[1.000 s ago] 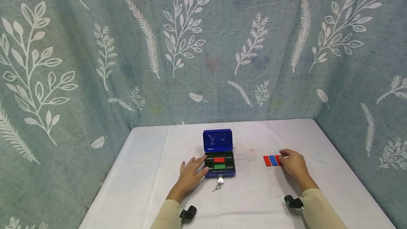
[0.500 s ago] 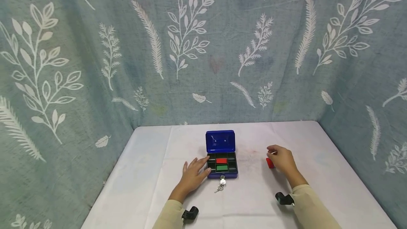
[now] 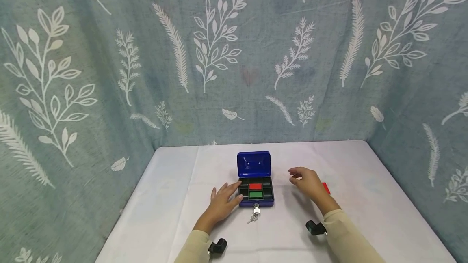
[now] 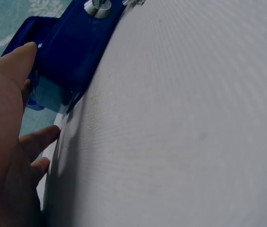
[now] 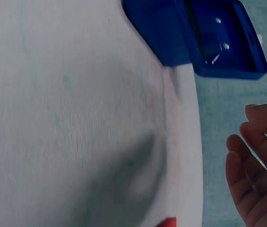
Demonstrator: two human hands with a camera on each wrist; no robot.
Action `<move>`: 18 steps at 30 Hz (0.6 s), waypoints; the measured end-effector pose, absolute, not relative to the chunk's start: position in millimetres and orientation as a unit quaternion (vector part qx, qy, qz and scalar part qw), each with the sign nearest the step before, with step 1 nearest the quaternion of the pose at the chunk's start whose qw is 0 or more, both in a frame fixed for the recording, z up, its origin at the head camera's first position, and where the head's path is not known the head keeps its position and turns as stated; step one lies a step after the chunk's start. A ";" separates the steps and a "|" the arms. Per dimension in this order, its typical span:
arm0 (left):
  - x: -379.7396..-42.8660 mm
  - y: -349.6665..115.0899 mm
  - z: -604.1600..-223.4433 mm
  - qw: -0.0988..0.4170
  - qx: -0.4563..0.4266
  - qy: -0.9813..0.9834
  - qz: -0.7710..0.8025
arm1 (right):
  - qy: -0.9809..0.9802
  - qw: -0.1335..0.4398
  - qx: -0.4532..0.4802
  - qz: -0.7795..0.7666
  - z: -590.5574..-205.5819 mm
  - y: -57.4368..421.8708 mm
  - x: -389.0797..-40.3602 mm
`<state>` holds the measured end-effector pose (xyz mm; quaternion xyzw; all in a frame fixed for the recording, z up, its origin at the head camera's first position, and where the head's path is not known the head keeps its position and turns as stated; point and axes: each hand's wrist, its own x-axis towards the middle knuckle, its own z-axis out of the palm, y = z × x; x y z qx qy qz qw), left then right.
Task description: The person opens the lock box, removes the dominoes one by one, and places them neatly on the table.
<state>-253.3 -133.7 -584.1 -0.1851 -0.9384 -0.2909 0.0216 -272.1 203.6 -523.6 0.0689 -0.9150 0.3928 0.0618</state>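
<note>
A blue cash box (image 3: 256, 203) stands with its lid up on the table. In its black tray lie a red block (image 3: 255, 186) and a green block (image 3: 256, 194). My left hand (image 3: 221, 205) rests against the box's left side, fingers spread; in the left wrist view the thumb (image 4: 22, 59) touches its front corner. My right hand (image 3: 307, 182) hovers right of the box, fingers loosely bent, with nothing visible between them. A red block (image 3: 326, 188) on the table shows behind that wrist; the hand and arm hide the blocks to its left.
Keys (image 3: 253, 216) hang from the lock at the box's front. A white cloth (image 3: 175, 182) covers the table. A patterned curtain (image 3: 146, 72) closes off the back and sides. Each wrist bears a small black camera.
My right hand has moved left from the row of blocks towards the box, uncovering the rightmost red block. The left hand has stayed at the box. The head view has shifted slightly.
</note>
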 end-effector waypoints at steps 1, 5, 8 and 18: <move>-253.1 -133.9 -584.0 0.020 -0.185 -0.938 -0.292 | -0.913 0.062 0.075 0.395 -523.2 200.1 -272.5; -252.7 -134.5 -582.2 0.017 -0.188 -0.936 -0.296 | -0.911 0.063 0.088 0.398 -520.5 185.4 -274.5; -254.4 -135.4 -581.1 0.019 -0.190 -0.937 -0.292 | -0.910 0.052 0.093 0.400 -518.3 174.6 -276.5; -256.3 -134.0 -584.5 0.015 -0.184 -0.938 -0.293 | -0.911 0.023 0.111 0.397 -516.0 147.8 -276.7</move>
